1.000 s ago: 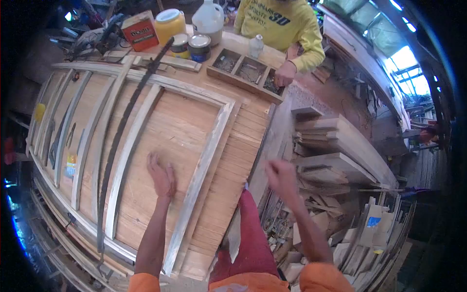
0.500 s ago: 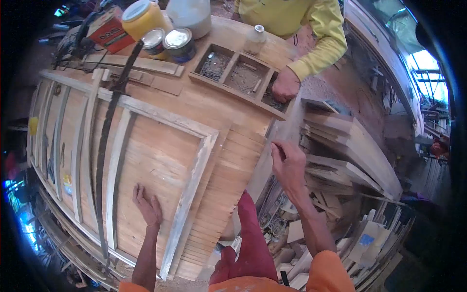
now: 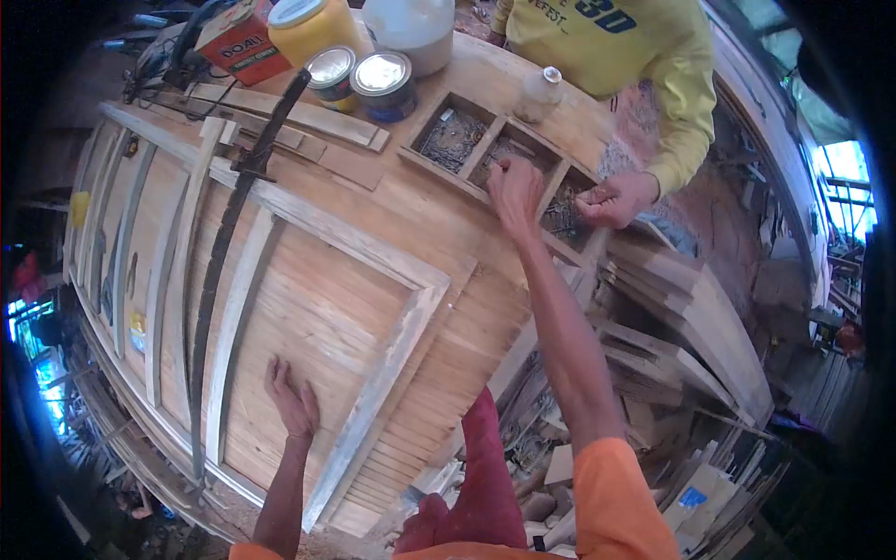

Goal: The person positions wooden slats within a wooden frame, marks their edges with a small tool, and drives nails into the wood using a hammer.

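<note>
My left hand (image 3: pixel 292 399) rests on the plywood panel (image 3: pixel 327 289) inside a wooden frame (image 3: pixel 373 392), its fingers loosely spread and holding nothing. My right hand (image 3: pixel 515 194) is over the middle compartment of a wooden tray (image 3: pixel 431 166), with its fingers bent downward and pressed together. Whatever they pinch, if anything, is too small to make out. The tray's left compartment holds a heap of small nails (image 3: pixel 455 140). A co-worker's hand (image 3: pixel 618 199) is at the right compartment, just beside my right hand.
Two paint cans (image 3: pixel 384 89), a yellow tub (image 3: pixel 315 33), a white container (image 3: pixel 411 37) and a red box (image 3: pixel 241 42) stand at the back. A clear bottle (image 3: pixel 539 95) is behind the tray. A long dark saw blade (image 3: pixel 219 252) crosses the frame. Boards (image 3: pixel 672 308) are stacked at right.
My right hand has moved forward from the table's right edge to the tray's middle compartment. The co-worker's hand has lifted slightly at the right compartment. My left hand stays on the panel.
</note>
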